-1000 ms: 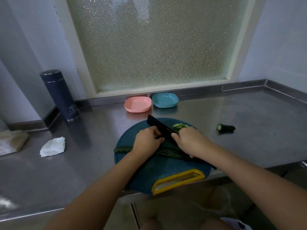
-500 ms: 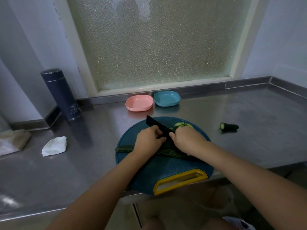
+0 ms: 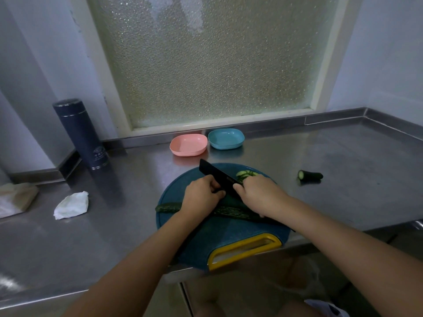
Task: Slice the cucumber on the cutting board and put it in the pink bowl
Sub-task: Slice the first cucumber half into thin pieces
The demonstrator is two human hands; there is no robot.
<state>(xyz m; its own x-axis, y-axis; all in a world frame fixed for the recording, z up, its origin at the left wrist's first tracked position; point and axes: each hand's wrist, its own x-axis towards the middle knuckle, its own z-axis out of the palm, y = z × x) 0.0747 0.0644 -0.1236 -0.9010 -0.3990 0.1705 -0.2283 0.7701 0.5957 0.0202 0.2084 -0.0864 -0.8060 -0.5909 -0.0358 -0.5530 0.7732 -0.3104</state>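
The cucumber (image 3: 231, 212) lay lengthwise across the round blue cutting board (image 3: 229, 235), its dark left end poking out past the left hand (image 3: 203, 197). That hand's grip was curled over the cucumber, pinning it so it could not roll, with the knuckles close to the blade. The right hand (image 3: 258, 195) had its grip closed round the black knife (image 3: 215, 173) near where blade meets handle, the blade angled away to the upper left across the cucumber. A small heap of cut slices (image 3: 246, 174) sat at the far edge of the board, pushed clear of the cutting. Just beyond, the pink bowl (image 3: 188, 145) held no slices, with a blue bowl (image 3: 226, 138) beside it. A trimmed cucumber end (image 3: 310, 175) lay apart on the steel bench (image 3: 343, 179).
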